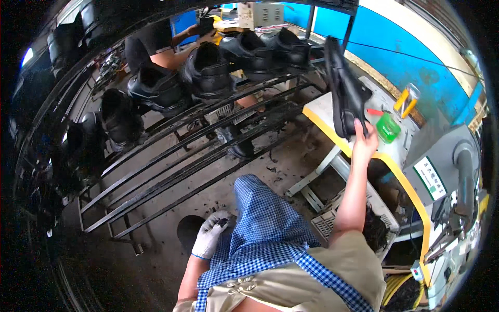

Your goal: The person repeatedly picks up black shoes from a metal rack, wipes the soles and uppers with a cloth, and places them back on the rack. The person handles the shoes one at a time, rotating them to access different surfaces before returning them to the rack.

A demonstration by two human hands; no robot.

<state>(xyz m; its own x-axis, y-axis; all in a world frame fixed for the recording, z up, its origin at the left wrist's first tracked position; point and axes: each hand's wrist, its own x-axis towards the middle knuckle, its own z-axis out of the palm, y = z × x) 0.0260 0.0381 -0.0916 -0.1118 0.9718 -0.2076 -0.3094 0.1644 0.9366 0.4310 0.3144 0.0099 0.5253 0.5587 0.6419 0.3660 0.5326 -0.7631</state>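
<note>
My right hand (365, 139) is raised and grips the heel end of a black shoe (343, 88), which hangs sole-side out above the yellow-edged worktable (322, 112). My left hand (210, 234), in a white glove, rests low beside my blue checked apron (265, 223), fingers loosely curled with nothing seen in them. Several black shoes (208, 70) stand in a row on the metal rail rack (171, 156) ahead of me.
A green container (387, 127) and a yellow-handled tool (405, 101) sit on the worktable. A grey machine (447, 171) stands at the right. Another person's arm (189, 34) shows behind the rack. A white crate (325, 223) lies on the dirty floor.
</note>
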